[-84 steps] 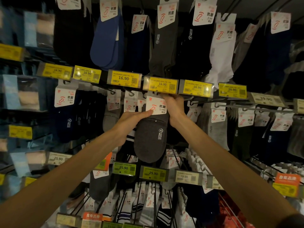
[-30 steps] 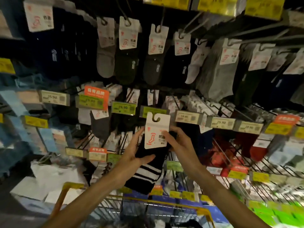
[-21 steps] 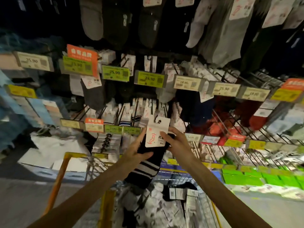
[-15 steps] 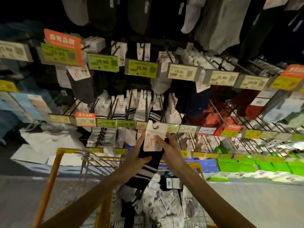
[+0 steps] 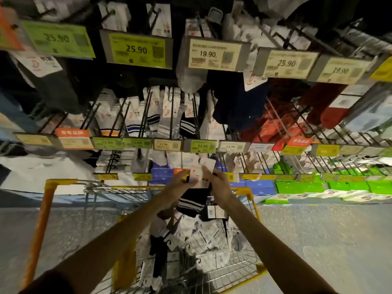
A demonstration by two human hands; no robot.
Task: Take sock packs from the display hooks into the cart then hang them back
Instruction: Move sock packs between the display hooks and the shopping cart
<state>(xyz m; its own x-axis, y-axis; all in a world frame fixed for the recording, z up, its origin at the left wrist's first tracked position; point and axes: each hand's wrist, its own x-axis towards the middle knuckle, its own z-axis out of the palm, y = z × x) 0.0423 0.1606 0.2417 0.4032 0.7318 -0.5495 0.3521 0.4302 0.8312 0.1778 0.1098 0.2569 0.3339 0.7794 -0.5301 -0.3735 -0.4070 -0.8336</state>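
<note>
The left hand (image 5: 175,188) and right hand (image 5: 220,185) clamp the sock pack (image 5: 192,201) from either side at its card. It hangs upright, toe down, just inside the cart (image 5: 49,187) by the far rim, with the piled packs (image 5: 203,240) straight below

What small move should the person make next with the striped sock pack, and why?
Probably lower the sock pack a little and let go. The left hand and right hand both hold it clear of the hooks, just above the cart, and other packs lie in the basket below.
</note>
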